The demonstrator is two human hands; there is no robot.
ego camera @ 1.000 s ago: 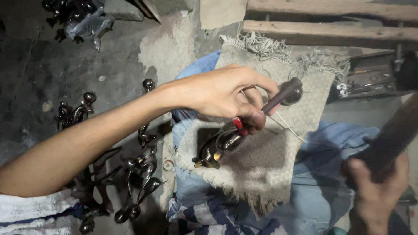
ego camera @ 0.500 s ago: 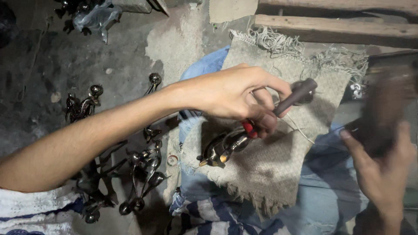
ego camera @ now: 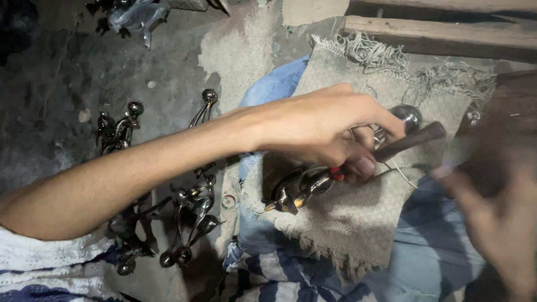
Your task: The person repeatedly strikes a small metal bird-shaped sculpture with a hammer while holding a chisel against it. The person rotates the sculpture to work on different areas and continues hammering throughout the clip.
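- Left hand (ego camera: 321,131) reaches in from 8 o'clock, arm across frame; fingers curled tight round a dark rod-like tool (ego camera: 411,141) w/ a red bit near the thumb.
- Tool handle sticks out toward 2 o'clock; a round shiny knob (ego camera: 407,116) shows just behind it.
- Small shiny metal piece (ego camera: 296,190) lies just under the hand, at 7 o'clock from it, touching a frayed burlap cloth (ego camera: 347,223).
- Burlap sits over blue fabric (ego camera: 425,251), centre-right of frame.
- Right hand (ego camera: 495,215) at 4 o'clock, badly blurred; grips something dark, can't tell what or how tightly.
- More curved metal pieces w/ ball ends (ego camera: 190,218) heaped on grey floor (ego camera: 72,72) at 8 o'clock, well apart from the cloth.
- Wooden plank (ego camera: 447,33) at 1 o'clock, along top edge.
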